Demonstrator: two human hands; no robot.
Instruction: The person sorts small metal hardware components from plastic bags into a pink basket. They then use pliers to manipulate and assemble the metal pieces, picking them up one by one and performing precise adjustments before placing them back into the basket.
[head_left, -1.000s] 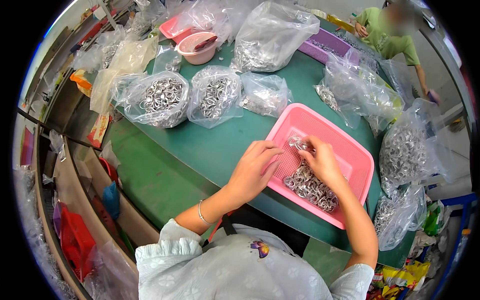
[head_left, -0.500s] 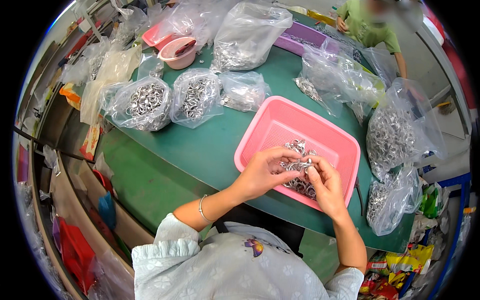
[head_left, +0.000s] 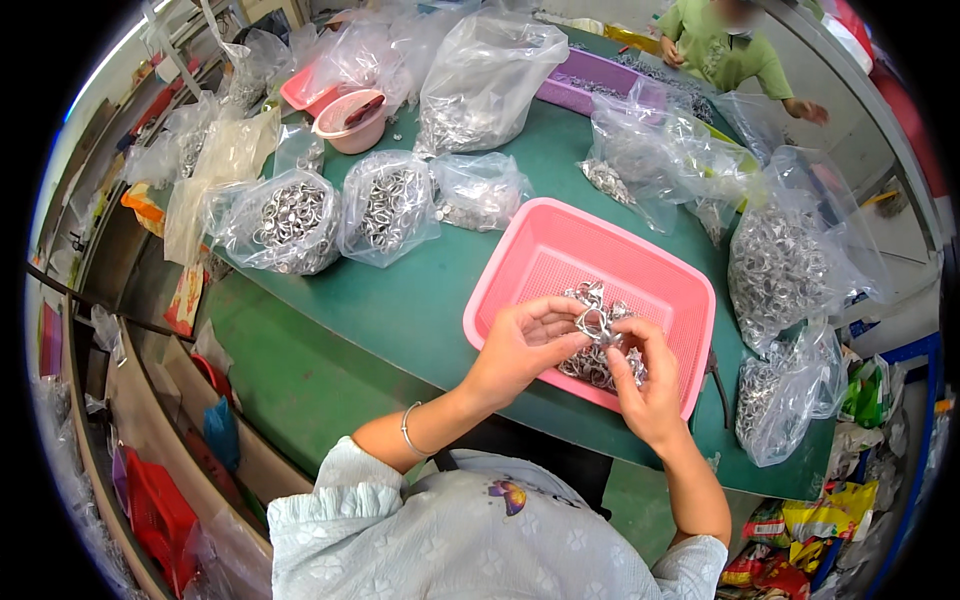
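Over the pink plastic basket, both of my hands are closed at a small silver metal ring piece. Thumb and fingers of my left hand pinch it from the left. From the right, the thumb and forefinger of my right hand grip it; the exact contact is partly hidden by the fingers. Beneath my hands lies a pile of similar silver metal pieces in the near part of the basket, part of it covered by my hands.
On the green table stand bags of metal parts at left and a tall bag at right. Farther off are a pink bowl and a purple tray. A person in green is at the far right.
The metal piece between my hands has been turned, and its ring shape now faces up. My right fingers have spread a little. The far person's arm has lifted outward.
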